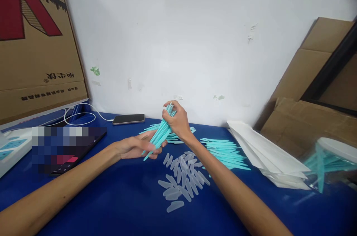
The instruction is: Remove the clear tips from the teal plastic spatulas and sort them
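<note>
A bundle of thin turquoise sticks (161,134) slants between my two hands above the blue table. My right hand (178,119) is closed round its upper end. Beneath the lower end is my left hand (139,147), its fingers and thumb round the sticks. Behind the hands lies a pile of similar sticks (174,138), partly hidden. Another turquoise pile (227,154) rests to the right of my right wrist. In front of the hands, many small translucent, frosted caps (185,176) are scattered on the table.
A phone (128,118) with a white cable lies near the wall. At the left are a tablet (80,150), a power strip (13,146) and a carton (41,50). White paper bags (264,154), a clear container of turquoise sticks (331,161) and cardboard (301,124) are at the right.
</note>
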`<action>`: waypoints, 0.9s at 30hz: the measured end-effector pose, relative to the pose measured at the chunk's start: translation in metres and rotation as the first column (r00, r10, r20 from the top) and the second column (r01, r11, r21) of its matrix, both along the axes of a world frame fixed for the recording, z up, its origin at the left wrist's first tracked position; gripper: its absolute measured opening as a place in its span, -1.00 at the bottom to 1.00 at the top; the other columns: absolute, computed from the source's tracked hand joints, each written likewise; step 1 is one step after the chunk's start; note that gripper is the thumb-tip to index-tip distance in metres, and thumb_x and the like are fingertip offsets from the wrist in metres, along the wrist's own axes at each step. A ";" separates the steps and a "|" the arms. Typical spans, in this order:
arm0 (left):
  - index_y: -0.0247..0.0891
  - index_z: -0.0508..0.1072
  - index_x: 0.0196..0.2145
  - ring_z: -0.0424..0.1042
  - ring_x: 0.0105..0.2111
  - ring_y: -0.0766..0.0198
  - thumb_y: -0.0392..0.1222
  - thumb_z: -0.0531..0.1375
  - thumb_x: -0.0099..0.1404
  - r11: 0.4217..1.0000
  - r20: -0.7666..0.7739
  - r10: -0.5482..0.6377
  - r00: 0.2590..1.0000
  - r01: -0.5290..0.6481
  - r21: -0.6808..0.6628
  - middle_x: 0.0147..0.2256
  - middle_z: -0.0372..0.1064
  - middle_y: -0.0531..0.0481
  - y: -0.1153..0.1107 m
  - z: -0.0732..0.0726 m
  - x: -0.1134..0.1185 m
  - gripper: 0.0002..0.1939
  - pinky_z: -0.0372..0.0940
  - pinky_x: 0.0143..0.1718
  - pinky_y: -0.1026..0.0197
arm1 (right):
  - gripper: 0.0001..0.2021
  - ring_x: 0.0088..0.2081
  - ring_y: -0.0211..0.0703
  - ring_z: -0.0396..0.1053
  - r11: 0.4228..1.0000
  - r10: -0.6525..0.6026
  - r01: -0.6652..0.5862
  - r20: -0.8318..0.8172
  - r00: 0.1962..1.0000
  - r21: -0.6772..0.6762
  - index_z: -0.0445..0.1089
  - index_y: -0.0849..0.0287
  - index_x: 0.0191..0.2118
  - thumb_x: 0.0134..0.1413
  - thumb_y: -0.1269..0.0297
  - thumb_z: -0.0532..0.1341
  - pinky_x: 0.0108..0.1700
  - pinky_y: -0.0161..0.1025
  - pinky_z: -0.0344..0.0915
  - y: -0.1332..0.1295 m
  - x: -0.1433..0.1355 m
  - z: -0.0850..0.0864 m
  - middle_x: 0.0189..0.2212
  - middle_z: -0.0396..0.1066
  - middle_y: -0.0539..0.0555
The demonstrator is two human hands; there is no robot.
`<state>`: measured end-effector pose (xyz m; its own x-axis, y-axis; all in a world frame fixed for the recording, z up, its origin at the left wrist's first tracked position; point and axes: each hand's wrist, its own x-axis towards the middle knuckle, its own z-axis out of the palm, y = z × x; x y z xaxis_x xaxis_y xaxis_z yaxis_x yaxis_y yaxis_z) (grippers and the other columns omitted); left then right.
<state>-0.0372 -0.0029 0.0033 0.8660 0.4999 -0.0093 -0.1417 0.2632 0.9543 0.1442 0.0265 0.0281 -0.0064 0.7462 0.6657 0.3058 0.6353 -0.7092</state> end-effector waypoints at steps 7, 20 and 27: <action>-0.22 0.19 -0.39 -0.01 -0.60 0.48 0.00 0.28 0.29 0.930 -0.133 0.344 0.929 -0.318 0.186 -0.55 0.03 0.21 -0.010 -0.007 0.020 -0.64 -0.06 -0.59 0.34 | -0.86 -0.55 -0.31 0.14 0.996 0.024 -0.030 0.074 0.997 0.084 0.31 0.05 -0.18 0.10 0.28 0.14 -0.42 -0.35 0.14 -0.016 -0.012 0.004 -0.56 0.19 -0.17; -0.19 0.16 -0.59 -0.02 -0.76 0.49 -0.09 0.27 0.10 0.625 -0.023 0.716 0.698 -0.625 0.468 -0.77 0.00 0.26 -0.011 -0.024 0.033 -0.66 -0.08 -0.72 0.35 | -0.89 -0.27 -0.19 0.35 0.961 0.191 -0.231 0.237 0.953 0.151 0.28 0.07 -0.15 0.25 0.26 0.07 -0.12 -0.21 0.25 -0.046 -0.021 0.023 -0.29 0.39 -0.01; -0.20 0.17 -0.67 0.12 -0.73 0.44 -0.20 0.16 0.06 0.445 0.079 0.825 0.560 -0.729 0.520 -0.77 0.12 0.17 -0.018 -0.023 0.040 -0.75 0.01 -0.68 0.35 | -0.68 -0.18 -0.18 0.39 0.913 0.407 -0.405 0.033 0.913 -0.037 0.36 0.07 -0.32 0.31 0.01 0.03 -0.05 -0.19 0.31 -0.066 -0.035 0.035 -0.27 0.42 0.00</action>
<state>0.0030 -0.0206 -0.0198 0.1169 0.9400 0.3205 0.1040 -0.3325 0.9374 0.1093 -0.0394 0.0628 -0.3385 0.6923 0.6373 0.0538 0.6904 -0.7214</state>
